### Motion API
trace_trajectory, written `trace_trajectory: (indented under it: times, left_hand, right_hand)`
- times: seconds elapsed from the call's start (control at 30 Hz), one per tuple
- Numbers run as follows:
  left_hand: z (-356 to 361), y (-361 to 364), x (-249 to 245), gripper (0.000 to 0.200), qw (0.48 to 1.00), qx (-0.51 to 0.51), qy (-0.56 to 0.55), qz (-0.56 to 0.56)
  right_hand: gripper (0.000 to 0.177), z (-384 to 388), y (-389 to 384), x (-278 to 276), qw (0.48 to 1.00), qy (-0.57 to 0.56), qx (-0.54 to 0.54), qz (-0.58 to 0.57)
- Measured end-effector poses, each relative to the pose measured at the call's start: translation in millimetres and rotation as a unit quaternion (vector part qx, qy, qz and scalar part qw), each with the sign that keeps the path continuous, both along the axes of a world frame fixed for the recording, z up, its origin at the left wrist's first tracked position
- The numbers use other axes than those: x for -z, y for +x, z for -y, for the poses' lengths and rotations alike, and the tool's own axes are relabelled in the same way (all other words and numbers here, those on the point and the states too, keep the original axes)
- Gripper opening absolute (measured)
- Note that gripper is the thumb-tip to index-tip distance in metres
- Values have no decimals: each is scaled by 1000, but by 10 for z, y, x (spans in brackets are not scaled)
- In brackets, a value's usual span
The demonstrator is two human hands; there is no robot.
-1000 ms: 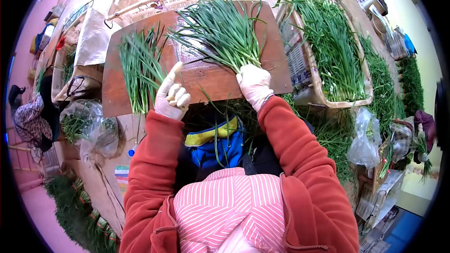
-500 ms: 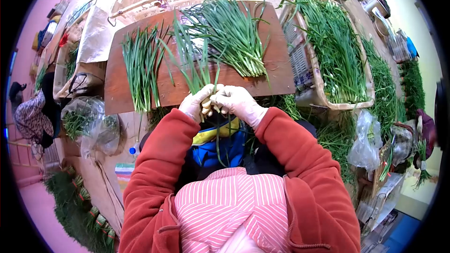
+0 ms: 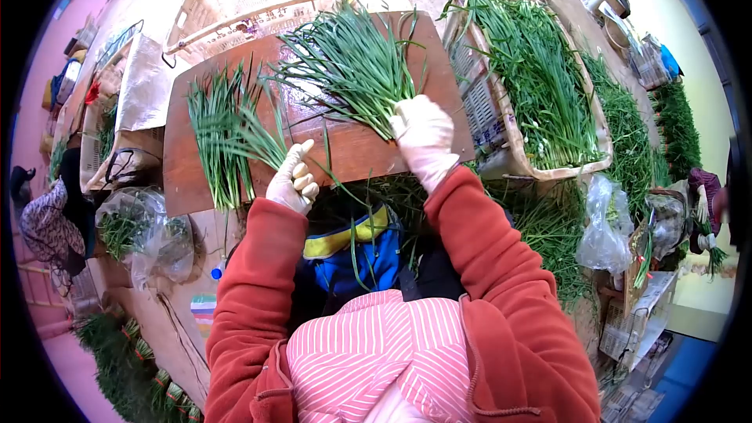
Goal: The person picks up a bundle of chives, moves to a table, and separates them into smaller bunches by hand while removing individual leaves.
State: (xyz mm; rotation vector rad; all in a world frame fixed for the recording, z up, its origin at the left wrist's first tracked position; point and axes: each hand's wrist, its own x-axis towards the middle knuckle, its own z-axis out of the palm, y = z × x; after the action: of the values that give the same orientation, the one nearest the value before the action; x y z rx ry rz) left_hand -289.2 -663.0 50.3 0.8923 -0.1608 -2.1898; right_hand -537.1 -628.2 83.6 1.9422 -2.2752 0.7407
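My left hand (image 3: 294, 180), in a pale glove, is closed around the stems of a small bunch of garlic chives (image 3: 254, 141). The leaves of that bunch point up and left, over the board's left part. My right hand (image 3: 425, 141), also gloved, is at the pale stem ends of a larger pile of garlic chives (image 3: 352, 59), its fingers bent onto them; the fingertips are partly hidden. A narrower pile of chives (image 3: 219, 133) lies on the left of the brown wooden board (image 3: 352, 153), beneath the held leaves.
Right of the board stands a plastic crate (image 3: 513, 129) heaped with chives; an empty-looking crate (image 3: 258, 12) is behind it. Clear plastic bags (image 3: 607, 227) hang at the right. Another bag (image 3: 160, 231) with greens sits at the left. Tied bundles (image 3: 137, 348) lie lower left.
My hands were together at the board's near edge and have parted. The left moved left with the small bunch, tilting its leaves leftward; the right reached up to the larger pile.
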Motion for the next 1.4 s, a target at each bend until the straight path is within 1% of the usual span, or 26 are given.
trace_trajectory:
  times: [0.03,0.07,0.13,0.2,0.23,0.3,0.37,0.43,0.53,0.57,0.63,0.7,0.73,0.77,0.83,0.87,0.9,0.97,1.0,1.03,1.07,1.1,1.13,1.2,1.3,1.4]
  left_hand:
    - [-4,-1,21,38,998,51,-36,-17]
    - [-54,-83,-105,38,997,53,-41,26]
    - [-59,-112,-58,38,996,76,-49,-4]
    - [-58,-156,-88,39,995,87,-57,-6]
    - [-68,-192,-112,39,995,90,-45,13]
    - [-96,-243,-185,39,995,87,-32,32]
    - [-109,-268,-224,40,994,94,-30,44]
    - [-132,-293,-226,40,994,96,-33,42]
    - [-167,-307,-218,41,984,150,-71,67]
    - [-164,-298,-164,39,983,157,-72,58]
    - [-146,-271,-99,38,980,167,-101,45]
    - [-156,-281,-130,37,976,181,-98,74]
    - [-153,-285,-141,36,971,193,-95,102]
    - [-145,-288,-138,36,971,195,-95,102]
    - [-132,-275,-123,34,961,146,-182,149]
    - [-145,-238,-163,32,959,102,-205,164]
    - [-136,-288,-265,33,960,32,-177,213]
    - [-35,-219,-264,32,975,-36,-138,170]
    - [-24,-248,-379,26,975,-72,-86,189]
    - [-9,-200,-305,26,975,-73,-86,189]
    - [20,-125,-167,23,986,-46,-97,129]
    - [25,-98,-129,22,992,-17,-107,68]
    - [-1,-116,-101,25,995,-19,-69,64]
    - [-17,-159,-129,24,996,25,-39,80]
    - [-53,-207,-134,30,993,72,-47,81]
    - [-98,-231,-148,29,992,77,-65,81]
  right_hand:
    - [17,45,-108,-45,998,28,44,-24]
    - [17,90,-210,44,997,29,56,-41]
    - [18,153,-306,249,996,31,68,-58]
    - [19,197,-302,269,985,157,76,-18]
    - [19,185,-293,288,985,157,74,-17]
    - [17,83,-179,119,998,8,42,-40]
    - [23,-24,-49,-105,988,136,22,76]
    - [25,-230,147,-178,954,138,-51,262]
    - [25,-332,440,-185,924,234,-181,244]
    - [24,-344,492,-123,925,224,-208,226]
    - [24,-302,499,-81,852,313,-181,379]
    - [26,-238,495,-55,783,343,-150,497]
    - [25,-247,490,75,745,300,-157,575]
    - [25,-242,490,30,745,299,-156,575]
    - [22,-221,493,-95,774,356,-166,497]
    - [24,-218,469,-46,752,361,-182,521]
    - [24,-222,419,-23,752,361,-182,521]
    - [26,-217,302,-31,885,255,-168,351]
    - [31,-195,256,-59,950,155,-125,242]
    - [29,-154,212,-104,961,141,-53,233]
    - [29,-86,141,-82,984,102,-25,147]
    - [28,-25,78,-35,996,62,4,58]
    - [28,12,44,11,996,62,5,57]
    - [26,69,9,123,996,66,40,-45]
    - [24,101,43,253,994,98,20,-38]
    - [19,11,151,180,998,66,-16,-10]
